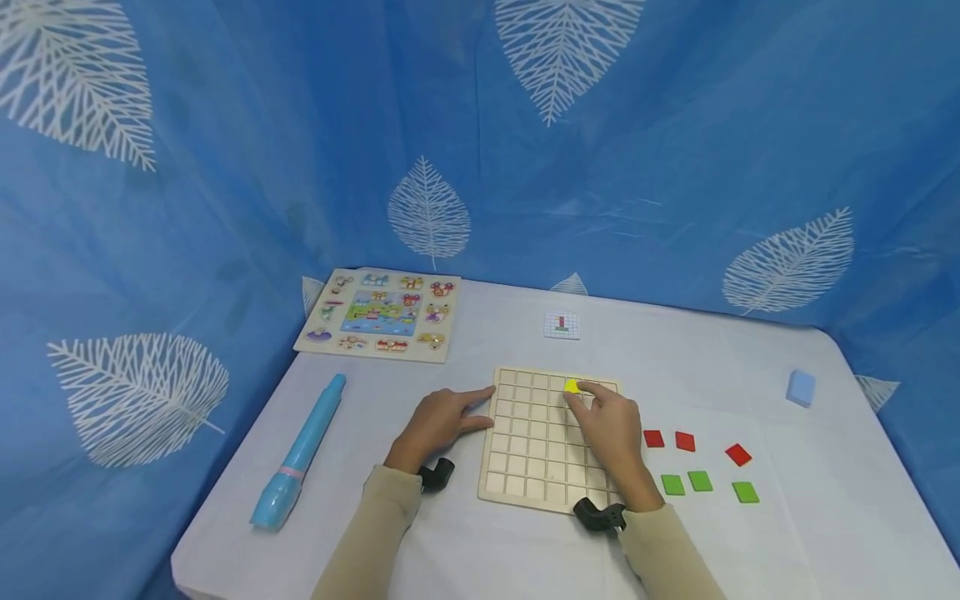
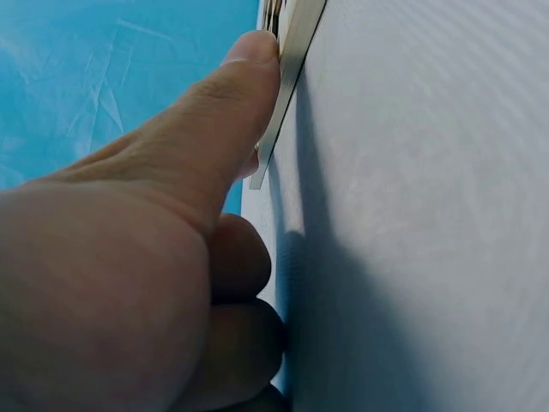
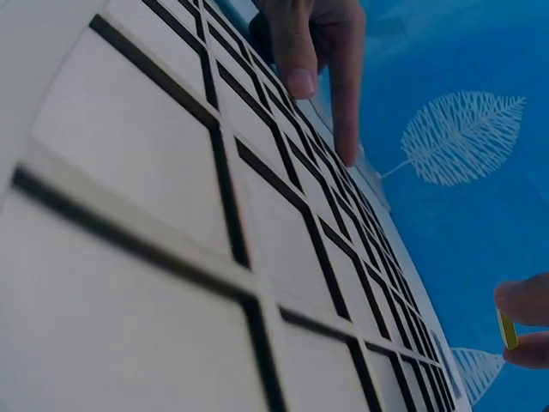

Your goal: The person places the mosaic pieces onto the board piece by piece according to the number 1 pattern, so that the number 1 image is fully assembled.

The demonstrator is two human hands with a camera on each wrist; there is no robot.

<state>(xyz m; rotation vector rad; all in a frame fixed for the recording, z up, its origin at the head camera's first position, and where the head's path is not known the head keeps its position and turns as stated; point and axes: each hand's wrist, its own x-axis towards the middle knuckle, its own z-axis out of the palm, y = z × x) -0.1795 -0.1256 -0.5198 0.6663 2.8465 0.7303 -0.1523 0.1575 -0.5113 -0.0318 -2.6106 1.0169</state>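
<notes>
A wooden grid board (image 1: 517, 468) lies flat on the table. My right hand (image 1: 613, 427) pinches a small yellow square tile (image 1: 572, 386) between thumb and finger over the board's far row, right of its middle. In the right wrist view the tile (image 3: 508, 329) shows edge-on between the fingertips. My left hand (image 1: 441, 421) is at the board's left side, thumb and index finger stretched out to its edge. From the left wrist, the thumb (image 2: 210, 112) reaches the board's rim (image 2: 296, 51), with other fingers bent below it.
Red tiles (image 1: 685, 442) and green tiles (image 1: 700, 481) lie right of the board. Behind it is a small pattern card (image 1: 562, 326). A picture puzzle (image 1: 378, 313) sits back left, a light-blue flared object (image 1: 306, 443) at left, a blue block (image 1: 800, 388) far right.
</notes>
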